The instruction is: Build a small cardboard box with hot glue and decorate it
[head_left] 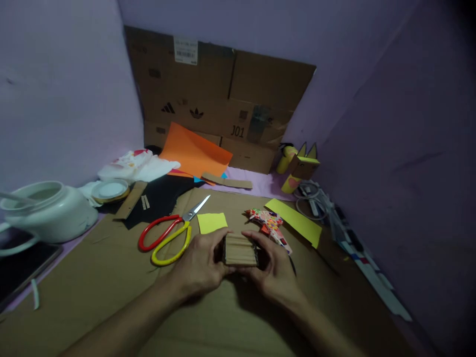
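Between my two hands is a small cardboard box (240,249) with a ridged, corrugated face towards me. My left hand (203,260) grips its left side, thumb and fingers closed on the edges. On the opposite side my right hand (274,265) pinches it the same way. Just beyond the box lies a yellow paper square (211,223). Scissors (174,228) with one red and one yellow handle rest left of my left hand, blades apart. A glue gun (267,223) with a colourful pattern lies behind my right hand, partly hidden by it.
A cardboard sheet (92,292) covers the work surface. At left stand a white pot (55,210) and a dark phone (29,267). Orange paper (195,151) and a cardboard strip (226,182) lie at the back. Right are a yellow paper strip (295,223) and cables (312,201).
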Action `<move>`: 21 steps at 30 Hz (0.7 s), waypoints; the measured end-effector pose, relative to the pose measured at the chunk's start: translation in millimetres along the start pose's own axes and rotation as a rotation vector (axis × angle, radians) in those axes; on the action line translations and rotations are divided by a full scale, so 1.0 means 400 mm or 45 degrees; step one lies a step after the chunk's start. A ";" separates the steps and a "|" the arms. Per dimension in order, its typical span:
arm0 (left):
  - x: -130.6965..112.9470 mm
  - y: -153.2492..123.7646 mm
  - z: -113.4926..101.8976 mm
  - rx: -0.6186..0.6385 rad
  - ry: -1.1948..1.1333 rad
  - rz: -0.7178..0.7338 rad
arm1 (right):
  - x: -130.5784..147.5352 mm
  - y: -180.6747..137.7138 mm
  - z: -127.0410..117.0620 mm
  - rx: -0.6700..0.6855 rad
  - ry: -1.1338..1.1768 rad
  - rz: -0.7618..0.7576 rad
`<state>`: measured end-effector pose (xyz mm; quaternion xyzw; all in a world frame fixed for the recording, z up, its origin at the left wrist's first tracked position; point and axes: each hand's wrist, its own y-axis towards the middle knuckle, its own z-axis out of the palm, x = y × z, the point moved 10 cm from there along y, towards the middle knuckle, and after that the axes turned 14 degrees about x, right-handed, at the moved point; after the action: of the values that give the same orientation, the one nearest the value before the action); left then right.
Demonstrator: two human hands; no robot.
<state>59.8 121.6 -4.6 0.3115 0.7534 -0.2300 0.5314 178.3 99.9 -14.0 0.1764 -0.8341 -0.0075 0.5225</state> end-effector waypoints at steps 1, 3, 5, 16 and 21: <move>0.002 0.000 0.000 0.014 -0.005 -0.001 | 0.000 0.001 0.000 0.020 0.019 0.014; 0.007 0.001 0.001 0.061 -0.057 -0.021 | 0.003 0.002 0.001 0.087 0.059 0.040; 0.008 0.001 0.001 0.109 -0.106 -0.043 | 0.011 0.004 0.002 0.157 0.121 0.042; -0.012 -0.001 -0.007 0.095 -0.040 -0.063 | 0.015 0.003 -0.011 0.060 -0.090 0.006; 0.034 0.011 -0.014 0.084 -0.450 -0.090 | -0.002 0.012 0.013 0.181 0.403 0.068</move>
<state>56.1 131.6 -15.6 0.2568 0.6508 -0.3245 0.6366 172.8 103.7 -15.9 0.1897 -0.7442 0.0935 0.6336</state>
